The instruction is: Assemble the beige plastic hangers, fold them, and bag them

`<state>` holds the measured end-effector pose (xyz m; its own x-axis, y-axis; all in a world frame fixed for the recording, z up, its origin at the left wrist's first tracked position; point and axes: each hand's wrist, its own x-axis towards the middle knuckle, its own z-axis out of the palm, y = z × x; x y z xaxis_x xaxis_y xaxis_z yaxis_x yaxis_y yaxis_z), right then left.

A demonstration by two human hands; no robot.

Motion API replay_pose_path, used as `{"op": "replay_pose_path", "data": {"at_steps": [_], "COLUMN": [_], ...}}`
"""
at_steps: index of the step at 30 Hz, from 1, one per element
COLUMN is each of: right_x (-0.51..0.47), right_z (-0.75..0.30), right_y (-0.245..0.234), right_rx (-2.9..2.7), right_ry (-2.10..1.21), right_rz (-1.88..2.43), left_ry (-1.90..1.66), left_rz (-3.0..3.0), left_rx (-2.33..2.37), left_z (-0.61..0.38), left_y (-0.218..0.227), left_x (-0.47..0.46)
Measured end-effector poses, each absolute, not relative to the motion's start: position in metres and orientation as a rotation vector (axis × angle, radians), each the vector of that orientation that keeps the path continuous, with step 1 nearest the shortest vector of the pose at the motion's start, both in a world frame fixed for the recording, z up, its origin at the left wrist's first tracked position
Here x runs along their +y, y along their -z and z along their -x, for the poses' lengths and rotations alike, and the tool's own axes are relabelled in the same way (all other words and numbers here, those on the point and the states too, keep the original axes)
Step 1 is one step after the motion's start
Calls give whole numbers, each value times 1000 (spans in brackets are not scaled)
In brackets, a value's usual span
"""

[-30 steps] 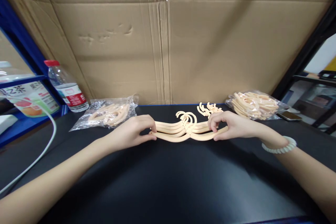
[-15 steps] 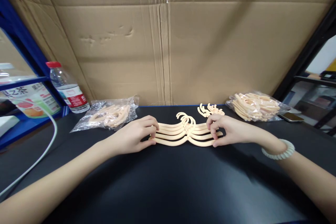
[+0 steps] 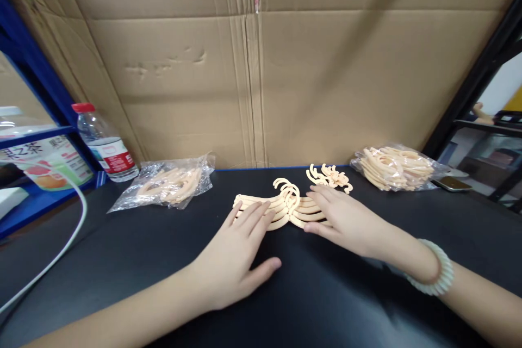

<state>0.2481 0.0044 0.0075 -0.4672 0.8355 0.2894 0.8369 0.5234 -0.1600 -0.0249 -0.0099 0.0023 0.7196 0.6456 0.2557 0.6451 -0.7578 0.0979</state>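
Observation:
Several cream-coloured clothes hangers (image 3: pixel 281 207) lie stacked in a row on the black tabletop, their hooks bunched together at the middle. Over the left arms of the hangers, my left hand (image 3: pixel 240 253) is spread, fingertips at the near hangers and thumb stretched out to the right. My right hand (image 3: pixel 345 217) lies flat over the right arms, its fingers extended and covering their ends. A pale beaded bracelet (image 3: pixel 433 267) is on the right wrist. Just behind that hand lies a small heap of loose curved hook pieces (image 3: pixel 329 176). Whether the fingertips press on the hangers is hard to tell.
Clear plastic bags of cream parts rest at the back left (image 3: pixel 171 182) and back right (image 3: pixel 397 167). Beside the right bag is a phone (image 3: pixel 453 184). A red-capped bottle (image 3: pixel 106 144), a blue shelf (image 3: pixel 38 133) and a white cable (image 3: pixel 67 247) are at left. Cardboard (image 3: pixel 183 81) stands behind.
Both hands have let go of the hanger ends and opened. The left hand has come nearer and to the right; the right hand has moved left over the hangers.

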Motion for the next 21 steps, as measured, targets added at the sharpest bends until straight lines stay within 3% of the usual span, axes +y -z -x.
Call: {"op": "replay_pose_path", "data": {"at_steps": [7, 21], "right_x": [9, 62], "right_z": [-228, -202], "right_y": [29, 23], "right_rx": [-2486, -2579], "right_ry": [89, -11], "right_rz": [1495, 1380], "left_ry": [-142, -45], "left_rz": [-2902, -2767], "left_rx": [1136, 1419], "left_z": [25, 39], "left_y": [11, 4], "left_x": [-6, 29]}}
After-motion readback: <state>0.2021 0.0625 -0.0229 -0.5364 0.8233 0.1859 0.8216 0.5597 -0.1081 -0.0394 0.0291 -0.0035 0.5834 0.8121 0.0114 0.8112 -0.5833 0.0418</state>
